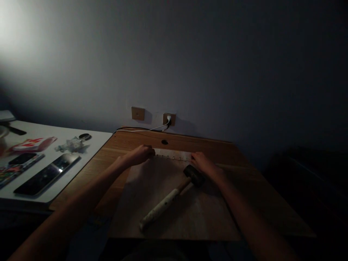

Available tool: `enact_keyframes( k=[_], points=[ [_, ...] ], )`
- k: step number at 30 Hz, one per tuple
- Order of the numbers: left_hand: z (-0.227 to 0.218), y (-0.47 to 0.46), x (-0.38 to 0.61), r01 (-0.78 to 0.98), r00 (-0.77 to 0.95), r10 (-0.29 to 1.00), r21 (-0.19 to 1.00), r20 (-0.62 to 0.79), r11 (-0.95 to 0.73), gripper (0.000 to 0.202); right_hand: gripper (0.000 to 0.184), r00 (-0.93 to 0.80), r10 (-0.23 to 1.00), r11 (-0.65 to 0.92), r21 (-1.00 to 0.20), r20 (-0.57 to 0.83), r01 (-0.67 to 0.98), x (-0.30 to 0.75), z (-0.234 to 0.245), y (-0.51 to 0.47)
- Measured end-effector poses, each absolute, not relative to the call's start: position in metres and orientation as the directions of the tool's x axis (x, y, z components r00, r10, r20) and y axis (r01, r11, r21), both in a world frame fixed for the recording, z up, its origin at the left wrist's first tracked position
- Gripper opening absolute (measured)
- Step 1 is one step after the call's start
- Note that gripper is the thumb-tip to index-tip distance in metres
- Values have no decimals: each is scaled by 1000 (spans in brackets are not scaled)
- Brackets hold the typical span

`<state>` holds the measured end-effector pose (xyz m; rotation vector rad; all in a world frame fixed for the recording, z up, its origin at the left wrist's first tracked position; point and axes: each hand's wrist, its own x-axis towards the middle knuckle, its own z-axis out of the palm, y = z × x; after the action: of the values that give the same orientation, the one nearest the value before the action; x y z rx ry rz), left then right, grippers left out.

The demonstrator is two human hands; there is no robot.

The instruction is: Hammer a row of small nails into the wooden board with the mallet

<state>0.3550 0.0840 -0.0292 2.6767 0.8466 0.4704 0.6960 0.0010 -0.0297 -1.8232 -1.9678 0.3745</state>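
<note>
A light wooden board (174,214) lies on a brown wooden desk (244,170), with a row of small nails (174,157) along its far edge. My left hand (141,154) is closed at the board's far left corner, near the first nails. My right hand (202,163) rests with curled fingers at the right end of the nail row; whether it grips anything is too dark to tell. A mallet (170,199) with a black head and pale handle lies on the board, its head just below my right hand.
A white table (89,143) on the left holds two dark phones (46,174), a red-and-white packet (32,144) and crumpled foil (72,145). Wall sockets (169,119) with a white cable sit behind the desk. The right side is dark.
</note>
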Motion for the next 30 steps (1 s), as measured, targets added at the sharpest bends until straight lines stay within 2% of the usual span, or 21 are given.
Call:
enact_keyframes(
  k=[4, 6, 8, 10, 12, 13, 15, 17, 19, 21, 23, 26, 30],
  points=[
    [-27, 90, 357, 494, 724, 638, 451, 260, -744, 16, 11, 38, 976, 119, -671, 214, 732, 708, -28, 7],
    [-23, 92, 360, 475, 609, 718, 571, 336, -670, 13, 26, 96, 966, 124, -761, 238, 637, 716, -24, 8],
    [-20, 92, 365, 359, 457, 810, 757, 367, -546, 24, 40, 131, 962, 126, -820, 238, 558, 722, -22, 7],
    [-22, 92, 371, 146, 348, 891, 922, 292, -360, 36, 48, 137, 966, 118, -844, 220, 523, 725, -23, 7],
    [-28, 91, 376, -8, 331, 930, 985, 163, -170, 42, 50, 124, 974, 92, -835, 188, 543, 723, -25, 9],
    [-32, 90, 377, -17, 343, 934, 995, 102, -102, 42, 50, 111, 979, 77, -816, 170, 573, 721, -27, 11],
    [-40, 89, 378, 111, 373, 927, 991, 25, -71, 40, 44, 71, 989, 51, -750, 129, 659, 713, -31, 16],
    [-43, 88, 377, 343, 394, 919, 925, 18, -166, 34, 37, 23, 996, 37, -653, 83, 757, 704, -34, 21],
    [-42, 86, 377, 560, 429, 902, 769, 50, -309, 26, 31, -16, 999, 35, -550, 39, 835, 696, -37, 25],
    [-39, 83, 379, 676, 490, 869, 598, 72, -431, 19, 24, -45, 999, 45, -464, 10, 885, 691, -38, 28],
    [-35, 79, 382, 701, 572, 815, 460, 94, -545, 13, 17, -74, 997, 68, -403, 2, 913, 689, -37, 29],
    [-32, 74, 388, 673, 680, 721, 277, 133, -686, 16, 11, -116, 993, 113, -344, 13, 932, 690, -36, 28],
    [-31, 73, 393, 659, 736, 664, 83, 129, -747, 15, 11, -169, 985, 174, -322, 44, 930, 694, -35, 26]
  ],
)
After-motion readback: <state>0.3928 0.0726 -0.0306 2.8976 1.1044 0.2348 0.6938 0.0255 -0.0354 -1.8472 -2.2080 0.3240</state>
